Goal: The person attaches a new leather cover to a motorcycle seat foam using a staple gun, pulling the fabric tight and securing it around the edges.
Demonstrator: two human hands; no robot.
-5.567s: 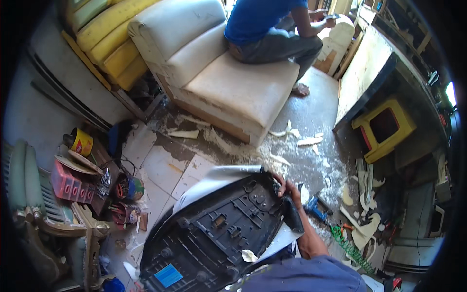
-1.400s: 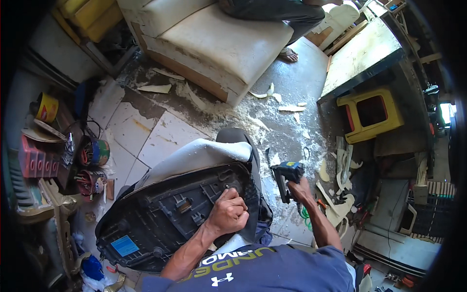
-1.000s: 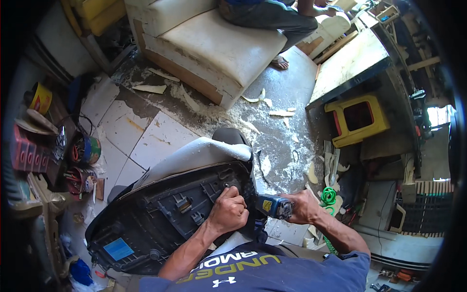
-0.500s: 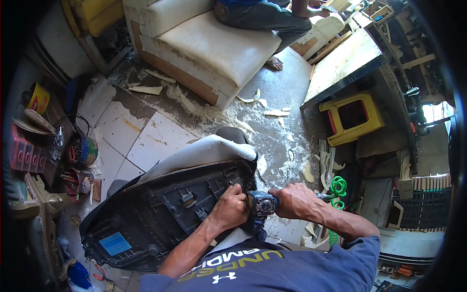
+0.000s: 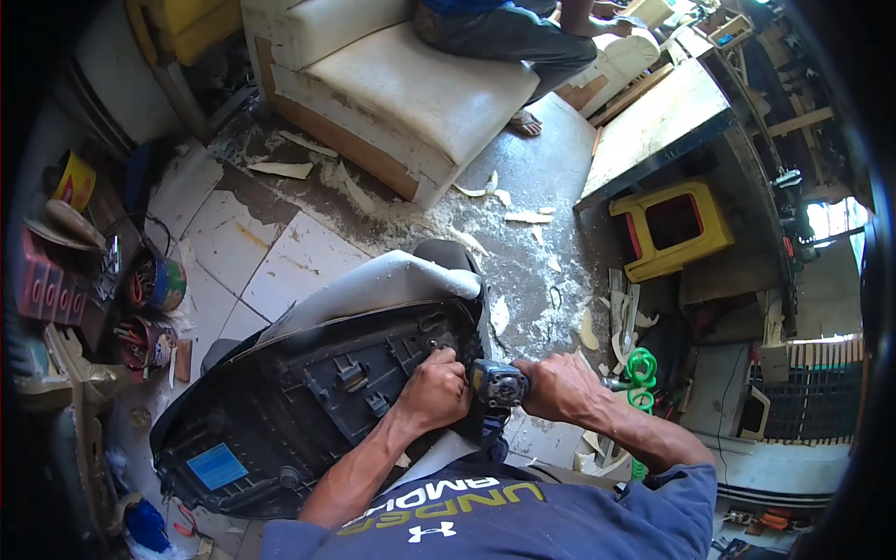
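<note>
White floor tiles point(image 5: 303, 266) are showing at left. Next, the black ribbed base point(image 5: 271, 429) is resting before my torso, with a white sheet point(image 5: 392, 271) bulging along its far edge. My left hand point(image 5: 435, 390) is holding a closed fist at the base's right end; what it is pinching, I cannot tell. Beside it, the blue power tool point(image 5: 499, 383) is sitting nose-hidden, my right hand point(image 5: 565, 387) wrapping around it. I am apparently positioning the tool at the rim; the next move is likely calling for steady, firm contact.
</note>
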